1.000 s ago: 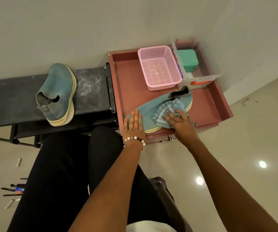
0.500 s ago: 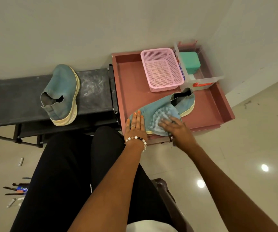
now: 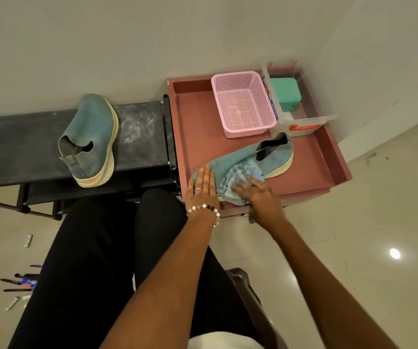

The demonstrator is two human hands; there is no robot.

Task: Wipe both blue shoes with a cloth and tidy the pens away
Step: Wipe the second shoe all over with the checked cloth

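Looks like we're mid-wipe on shoe one (image 3: 243,159), lying in the red tray (image 3: 333,157). Left hand (image 3: 202,187) rests flat, fingers straight, on the toe; right hand (image 3: 260,197) presses the cloth (image 3: 238,177) onto the side, fingers a bit blurred. Its long axis runs diagonally, toe toward the near-left, heel toward the far-right. The second shoe (image 3: 92,137) sits on the black rack (image 3: 140,137), toe pointing at the wall, probably not wiped yet. Pens (image 3: 19,283) are on the floor, so tidying's not done.

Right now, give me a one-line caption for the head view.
Left hand steadies blue shoe in red tray; right hand wipes it with cloth.
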